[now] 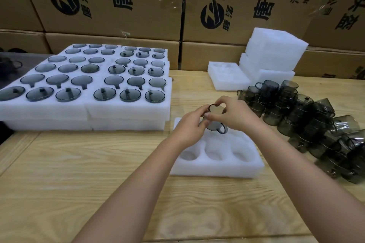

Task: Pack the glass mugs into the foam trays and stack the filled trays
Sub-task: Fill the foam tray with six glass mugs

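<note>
A smoky grey glass mug is held tilted above the far row of a white foam tray in the middle of the wooden table. My left hand grips the mug's left side. My right hand pinches its rim from the right, and the handle points toward me. Three round pockets in the tray's near row hold nothing. A heap of several loose mugs lies to the right. Stacked filled trays with several mugs in them sit at the left.
A lone foam tray with bare pockets and a pile of foam trays stand at the back right. Cardboard boxes wall the far side. A dark object sits at the left edge.
</note>
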Action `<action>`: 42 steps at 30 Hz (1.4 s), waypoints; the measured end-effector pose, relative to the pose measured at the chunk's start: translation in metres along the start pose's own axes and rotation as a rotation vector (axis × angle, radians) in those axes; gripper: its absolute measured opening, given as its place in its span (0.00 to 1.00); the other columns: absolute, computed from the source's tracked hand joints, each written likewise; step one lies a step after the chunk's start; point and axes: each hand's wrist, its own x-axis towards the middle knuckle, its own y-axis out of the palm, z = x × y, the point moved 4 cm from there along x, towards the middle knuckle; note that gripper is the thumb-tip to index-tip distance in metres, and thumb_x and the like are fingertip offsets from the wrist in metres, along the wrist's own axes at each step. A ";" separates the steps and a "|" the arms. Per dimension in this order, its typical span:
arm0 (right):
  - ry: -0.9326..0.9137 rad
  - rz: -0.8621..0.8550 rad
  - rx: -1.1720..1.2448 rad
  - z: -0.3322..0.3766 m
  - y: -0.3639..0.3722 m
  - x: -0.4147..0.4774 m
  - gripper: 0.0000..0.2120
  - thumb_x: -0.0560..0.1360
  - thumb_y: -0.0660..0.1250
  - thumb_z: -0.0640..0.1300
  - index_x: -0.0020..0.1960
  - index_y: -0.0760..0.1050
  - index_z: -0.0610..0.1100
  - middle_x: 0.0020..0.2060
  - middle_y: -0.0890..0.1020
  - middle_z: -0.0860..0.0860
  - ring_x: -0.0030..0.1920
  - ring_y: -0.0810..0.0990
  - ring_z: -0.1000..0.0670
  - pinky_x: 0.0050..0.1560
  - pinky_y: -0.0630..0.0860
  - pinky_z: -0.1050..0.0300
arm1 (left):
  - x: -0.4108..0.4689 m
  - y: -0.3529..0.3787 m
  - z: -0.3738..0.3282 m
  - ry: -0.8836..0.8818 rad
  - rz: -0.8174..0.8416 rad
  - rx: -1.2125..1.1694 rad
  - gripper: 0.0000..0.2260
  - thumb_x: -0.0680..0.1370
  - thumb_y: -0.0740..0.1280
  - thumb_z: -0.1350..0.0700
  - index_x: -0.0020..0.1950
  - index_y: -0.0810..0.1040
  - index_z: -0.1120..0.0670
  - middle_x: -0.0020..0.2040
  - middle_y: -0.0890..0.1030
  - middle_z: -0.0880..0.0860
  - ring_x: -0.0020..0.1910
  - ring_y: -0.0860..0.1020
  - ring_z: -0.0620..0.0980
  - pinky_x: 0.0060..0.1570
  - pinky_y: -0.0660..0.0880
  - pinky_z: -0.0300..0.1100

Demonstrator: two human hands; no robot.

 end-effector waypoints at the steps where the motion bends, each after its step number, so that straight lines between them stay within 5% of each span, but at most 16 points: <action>1: -0.019 -0.002 -0.006 0.000 0.004 0.000 0.27 0.67 0.71 0.62 0.60 0.72 0.49 0.46 0.80 0.48 0.45 0.76 0.49 0.42 0.73 0.56 | -0.001 0.000 0.001 -0.018 0.006 -0.001 0.19 0.79 0.61 0.59 0.70 0.69 0.47 0.53 0.78 0.44 0.37 0.76 0.34 0.36 0.68 0.27; 4: -0.053 0.026 -0.037 -0.003 0.011 0.001 0.27 0.67 0.71 0.62 0.60 0.73 0.49 0.45 0.78 0.49 0.46 0.74 0.50 0.39 0.69 0.57 | -0.006 0.001 0.006 -0.080 0.007 -0.013 0.22 0.75 0.66 0.53 0.70 0.69 0.45 0.57 0.77 0.42 0.52 0.78 0.47 0.50 0.72 0.40; 8: -0.089 0.060 -0.068 -0.008 0.017 0.003 0.28 0.67 0.71 0.62 0.62 0.73 0.50 0.45 0.76 0.50 0.44 0.73 0.52 0.37 0.68 0.60 | -0.008 0.000 0.006 -0.118 0.022 -0.051 0.31 0.64 0.62 0.44 0.69 0.69 0.42 0.55 0.76 0.42 0.47 0.77 0.43 0.46 0.74 0.41; 11: -0.099 0.042 -0.059 -0.009 0.018 0.003 0.27 0.68 0.71 0.59 0.63 0.72 0.50 0.43 0.76 0.51 0.43 0.73 0.53 0.36 0.68 0.61 | -0.006 0.000 0.008 -0.160 0.006 -0.146 0.27 0.67 0.60 0.45 0.67 0.71 0.42 0.55 0.77 0.45 0.53 0.77 0.47 0.49 0.76 0.48; 16: -0.146 0.062 -0.163 0.002 0.031 -0.005 0.26 0.69 0.67 0.60 0.63 0.71 0.50 0.47 0.73 0.49 0.39 0.77 0.50 0.39 0.77 0.53 | -0.005 0.003 0.004 -0.168 -0.077 -0.083 0.15 0.78 0.57 0.44 0.59 0.77 0.47 0.43 0.78 0.43 0.44 0.76 0.48 0.42 0.73 0.45; 19: -0.153 0.117 -0.134 -0.002 0.030 -0.003 0.23 0.71 0.63 0.59 0.62 0.73 0.50 0.51 0.76 0.47 0.47 0.77 0.47 0.47 0.77 0.52 | -0.004 0.003 0.000 -0.116 -0.102 0.025 0.17 0.82 0.54 0.46 0.65 0.74 0.50 0.54 0.79 0.47 0.55 0.76 0.50 0.50 0.70 0.43; 24: -0.191 0.045 -0.141 -0.002 0.033 0.018 0.17 0.78 0.55 0.50 0.64 0.71 0.48 0.63 0.75 0.46 0.66 0.69 0.39 0.64 0.67 0.45 | 0.003 0.004 -0.024 0.080 -0.154 0.108 0.21 0.82 0.54 0.48 0.73 0.66 0.55 0.73 0.68 0.51 0.72 0.64 0.47 0.68 0.60 0.40; 28: -0.056 0.267 -0.377 -0.016 0.072 0.015 0.33 0.78 0.56 0.54 0.77 0.43 0.52 0.77 0.45 0.51 0.76 0.39 0.43 0.74 0.40 0.44 | 0.005 0.022 -0.015 0.061 -0.014 0.508 0.22 0.83 0.50 0.47 0.75 0.63 0.54 0.76 0.63 0.50 0.75 0.58 0.48 0.72 0.52 0.45; 30: -0.014 0.287 -0.484 -0.022 0.077 0.016 0.36 0.78 0.56 0.57 0.77 0.39 0.51 0.77 0.40 0.50 0.76 0.36 0.44 0.73 0.35 0.42 | 0.002 0.031 -0.002 -0.039 0.069 0.606 0.23 0.83 0.45 0.46 0.77 0.59 0.52 0.78 0.58 0.48 0.77 0.51 0.45 0.74 0.46 0.47; 37: -0.019 0.185 -0.481 -0.020 0.078 0.017 0.29 0.77 0.56 0.55 0.75 0.52 0.51 0.71 0.60 0.48 0.71 0.57 0.44 0.73 0.43 0.41 | 0.004 0.023 -0.004 -0.088 0.148 0.659 0.26 0.82 0.45 0.42 0.77 0.59 0.51 0.78 0.58 0.47 0.77 0.53 0.46 0.73 0.41 0.52; 40: 0.000 0.123 -0.336 -0.019 0.074 0.017 0.21 0.78 0.49 0.59 0.68 0.63 0.53 0.64 0.69 0.48 0.66 0.64 0.43 0.68 0.52 0.43 | -0.010 -0.006 0.000 -0.052 -0.155 0.540 0.17 0.81 0.56 0.46 0.64 0.76 0.52 0.63 0.78 0.50 0.64 0.72 0.50 0.66 0.62 0.47; 42: 0.018 0.109 -0.287 -0.019 0.074 0.017 0.22 0.79 0.45 0.61 0.65 0.67 0.54 0.62 0.72 0.48 0.65 0.66 0.44 0.65 0.54 0.45 | -0.032 -0.029 0.018 -0.144 -0.439 0.236 0.11 0.79 0.62 0.50 0.56 0.80 0.51 0.54 0.83 0.49 0.55 0.78 0.51 0.55 0.72 0.45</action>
